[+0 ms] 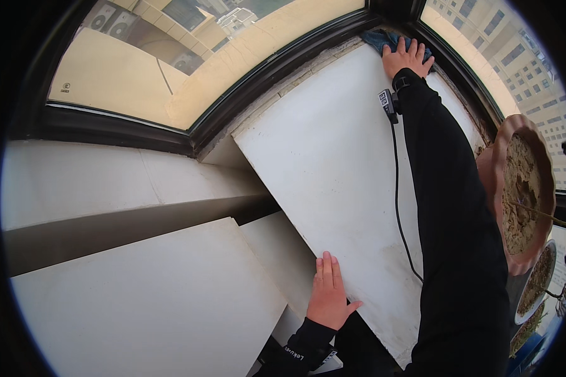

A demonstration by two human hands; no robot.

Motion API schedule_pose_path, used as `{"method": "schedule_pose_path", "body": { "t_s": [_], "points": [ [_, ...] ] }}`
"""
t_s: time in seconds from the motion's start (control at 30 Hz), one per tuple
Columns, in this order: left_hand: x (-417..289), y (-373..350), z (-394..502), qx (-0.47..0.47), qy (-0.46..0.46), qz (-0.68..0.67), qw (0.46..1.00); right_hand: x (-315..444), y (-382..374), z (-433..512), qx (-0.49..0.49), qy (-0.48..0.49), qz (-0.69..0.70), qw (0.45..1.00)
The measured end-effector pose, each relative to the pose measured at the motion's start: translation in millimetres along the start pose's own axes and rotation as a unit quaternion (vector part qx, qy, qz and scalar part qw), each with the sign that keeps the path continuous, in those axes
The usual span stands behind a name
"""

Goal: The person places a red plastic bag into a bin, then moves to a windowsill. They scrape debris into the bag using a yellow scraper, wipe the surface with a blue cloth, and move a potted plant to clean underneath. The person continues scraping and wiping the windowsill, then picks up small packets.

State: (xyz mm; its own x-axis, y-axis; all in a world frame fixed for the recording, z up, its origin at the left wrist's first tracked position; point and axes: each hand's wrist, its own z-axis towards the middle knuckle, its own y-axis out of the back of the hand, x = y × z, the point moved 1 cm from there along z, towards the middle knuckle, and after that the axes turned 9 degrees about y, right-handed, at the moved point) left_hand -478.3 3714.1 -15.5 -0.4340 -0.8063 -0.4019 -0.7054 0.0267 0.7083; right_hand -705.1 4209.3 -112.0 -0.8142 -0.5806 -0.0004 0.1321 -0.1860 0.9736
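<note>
My right hand (407, 60) reaches to the far corner, its fingers spread over a crumpled blue cloth (375, 40) that it presses onto a white slab (325, 155). Part of the cloth is hidden under the palm. My left hand (329, 296) rests flat at the slab's near left edge, fingers together and thumb out, with nothing held. Small dark specks and greyish smudges mark the slab's top. From a device (388, 106) at my right wrist, a black cable (397, 188) runs down beside the sleeve.
Dark window frames (283, 70) meet at the corner beyond the slab. A scalloped terracotta-coloured pot (490, 176) with dry soil stands at right, more planters below it. Another white panel (146, 301) lies lower left, below a white ledge (85, 179), with a dark gap between.
</note>
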Motion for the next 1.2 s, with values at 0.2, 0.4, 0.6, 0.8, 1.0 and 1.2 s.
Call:
{"method": "schedule_pose_path", "body": {
  "t_s": [0.2, 0.4, 0.6, 0.8, 1.0, 1.2],
  "points": [
    [2, -1, -1, -0.011, -0.009, 0.013, 1.0, -31, -4, -18, -0.009, -0.062, -0.024, 0.998],
    [3, -8, -3, -0.019, -0.019, 0.022, 0.999, -64, 11, -65, -0.011, -0.086, -0.008, 0.996],
    [6, -15, 0, -0.015, -0.026, 0.008, 1.0, -75, 34, -121, 0.041, -0.035, 0.024, 0.998],
    [9, -25, 5, -0.033, -0.026, 0.046, 0.998, -73, 70, -216, 0.06, 0.023, 0.036, 0.997],
    [14, -25, 7, -0.042, -0.037, 0.066, 0.996, -84, 113, -339, 0.093, 0.078, 0.105, 0.987],
    [12, -21, 7, -0.011, -0.02, 0.052, 0.998, -111, 142, -375, 0.087, 0.142, 0.203, 0.965]
  ]
}}
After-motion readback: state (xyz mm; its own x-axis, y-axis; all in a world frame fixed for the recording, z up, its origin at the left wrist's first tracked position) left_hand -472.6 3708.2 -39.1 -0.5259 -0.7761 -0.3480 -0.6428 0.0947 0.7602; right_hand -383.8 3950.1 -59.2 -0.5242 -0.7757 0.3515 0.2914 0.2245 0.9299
